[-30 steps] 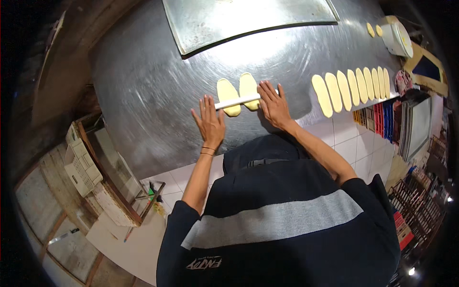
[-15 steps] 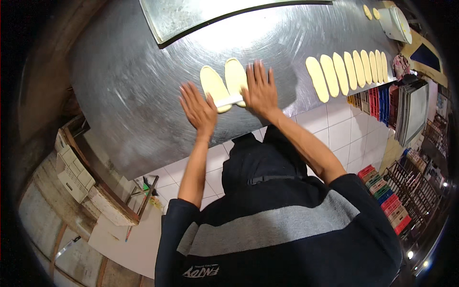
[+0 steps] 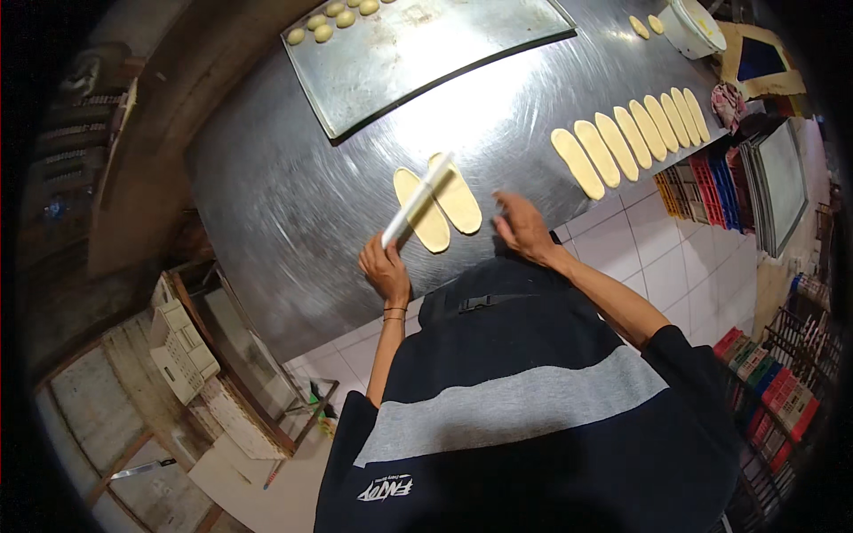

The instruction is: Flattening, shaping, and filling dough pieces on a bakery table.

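My left hand [image 3: 386,271] is closed round the near end of a slim white rolling pin [image 3: 417,201]. The pin slants up and right above two flat, long oval pieces of pale dough, partly covering both. The left dough piece [image 3: 433,233] and the right dough piece [image 3: 462,206] lie side by side on the metal table. My right hand [image 3: 526,231] is empty, its fingers apart, to the right of the dough by the table's near edge. Farther right lies a row of several flattened dough ovals [image 3: 629,147].
A large metal tray [image 3: 426,53] at the back holds several round dough balls [image 3: 323,33]. At the far right corner are two small dough pieces [image 3: 639,27], a white bucket [image 3: 696,28] and a crumpled cloth [image 3: 729,105]. Crates [image 3: 769,386] and stacked trays [image 3: 782,188] stand off the table's right side.
The pin has swung from lying crosswise at the dough's near ends to a slant, now held only by my left hand. My right hand has come off it and drawn back right.
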A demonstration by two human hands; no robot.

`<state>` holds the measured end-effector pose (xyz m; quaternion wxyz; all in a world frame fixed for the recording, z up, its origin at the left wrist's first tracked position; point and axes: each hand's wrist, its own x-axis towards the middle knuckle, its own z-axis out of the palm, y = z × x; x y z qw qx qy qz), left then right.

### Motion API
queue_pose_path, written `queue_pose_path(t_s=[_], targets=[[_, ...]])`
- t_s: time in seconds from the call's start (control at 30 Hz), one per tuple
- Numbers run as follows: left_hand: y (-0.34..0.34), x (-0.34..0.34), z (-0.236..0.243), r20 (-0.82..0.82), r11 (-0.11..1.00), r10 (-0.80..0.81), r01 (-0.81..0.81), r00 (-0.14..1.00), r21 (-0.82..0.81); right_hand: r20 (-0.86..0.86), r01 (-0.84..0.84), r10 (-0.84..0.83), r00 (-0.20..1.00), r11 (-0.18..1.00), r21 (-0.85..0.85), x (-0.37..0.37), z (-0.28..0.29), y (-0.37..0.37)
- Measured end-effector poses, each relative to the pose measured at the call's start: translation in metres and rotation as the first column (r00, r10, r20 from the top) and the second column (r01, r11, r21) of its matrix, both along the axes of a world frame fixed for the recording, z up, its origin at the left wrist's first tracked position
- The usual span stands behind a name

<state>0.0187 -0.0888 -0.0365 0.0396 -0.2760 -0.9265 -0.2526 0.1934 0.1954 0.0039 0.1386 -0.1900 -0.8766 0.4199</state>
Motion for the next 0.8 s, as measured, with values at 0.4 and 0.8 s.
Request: queue_pose_path(t_s=[0.4,0.8], targets=[[0.076,-0.054,0.028,0.063,0.97,0.092,-0.103,0.994,0.219,-0.34,-0.033,0.023,0.94,0.999,-0.024,-0.032,0.05,0.005],[0.115,0.031,0.032,0.457,0.897,-0.055,-0.157,0.888,0.413,0.112,-0.018,-0.012,0.994,0.966,0.26,0.056,0.144,0.099]])
